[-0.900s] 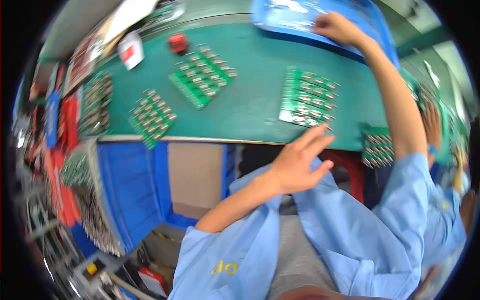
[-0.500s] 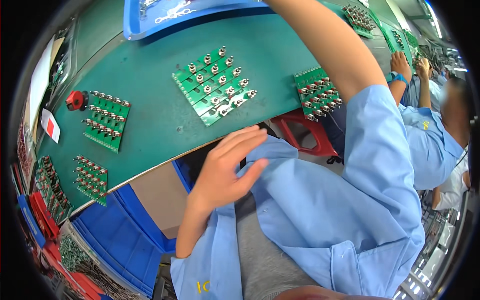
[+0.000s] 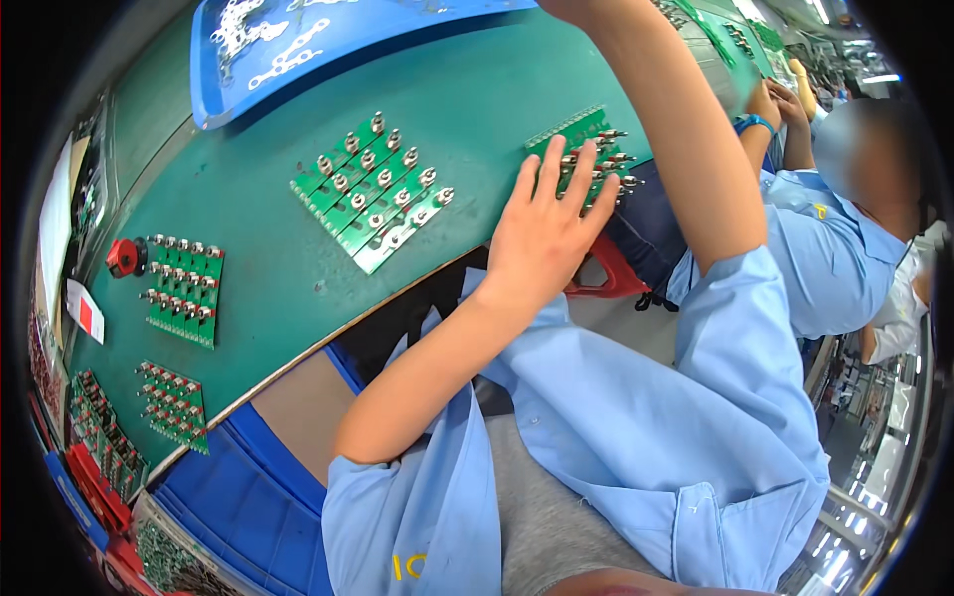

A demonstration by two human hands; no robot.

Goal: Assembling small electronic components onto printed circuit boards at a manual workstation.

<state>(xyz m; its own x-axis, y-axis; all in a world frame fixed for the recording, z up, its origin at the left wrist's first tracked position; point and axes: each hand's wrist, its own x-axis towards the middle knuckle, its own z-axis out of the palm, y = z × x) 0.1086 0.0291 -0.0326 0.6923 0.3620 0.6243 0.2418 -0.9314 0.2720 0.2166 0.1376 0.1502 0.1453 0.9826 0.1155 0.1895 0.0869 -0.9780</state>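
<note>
Green board [image 3: 586,129], one o'clock: my left hand [image 3: 542,228] has moved over it, fingers apart; whether my right hand [image 3: 574,7] grips, I cannot tell.

Gap between tray [image 3: 368,42] and middle board [image 3: 372,189]

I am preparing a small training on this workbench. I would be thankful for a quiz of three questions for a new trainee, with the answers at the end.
1. True or false: the left hand reaches over a green circuit board with its fingers spread.

2. Short answer: what lies in the blue tray?

3. Multiple choice: the red round object stands beside
A) the blue tray
B) the leftward board with rows of metal parts
C) the left hand

Key:
1. True; whether the hand touches the board cannot be told.
2. Pale flat pieces, some with ring shapes.
3. B
</note>
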